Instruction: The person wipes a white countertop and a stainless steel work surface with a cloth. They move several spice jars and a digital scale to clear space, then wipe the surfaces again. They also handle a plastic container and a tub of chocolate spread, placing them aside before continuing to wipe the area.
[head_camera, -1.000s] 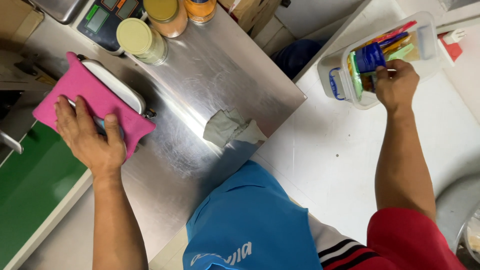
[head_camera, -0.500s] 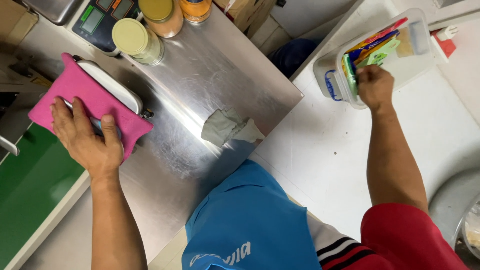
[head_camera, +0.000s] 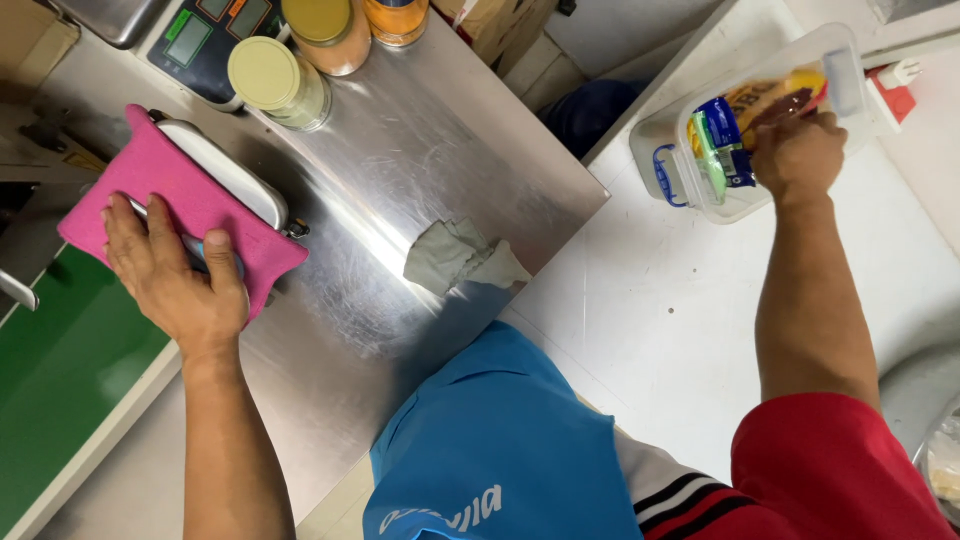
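Note:
My left hand (head_camera: 175, 275) presses down on a pink cloth (head_camera: 190, 195) draped over a metal pan (head_camera: 235, 178) on the steel table (head_camera: 400, 150). Its fingers curl around something bluish under the cloth. My right hand (head_camera: 800, 150) reaches into a clear plastic box (head_camera: 660, 150) on the white counter (head_camera: 650, 300). The fingers are curled among coloured packets (head_camera: 722, 135) and close on a dark red packet (head_camera: 780, 108); most of the grip is hidden by the back of the hand.
A crumpled grey rag (head_camera: 455, 255) lies near the steel table's edge. Three lidded jars (head_camera: 275, 80) and a kitchen scale (head_camera: 205, 35) stand at the back. A green surface (head_camera: 60, 340) lies at the left. A red and white object (head_camera: 890, 90) sits beside the box.
My right hand has shifted from the box's near left side to its far right end, and the packets inside have been disturbed. The left hand stays on the pink cloth.

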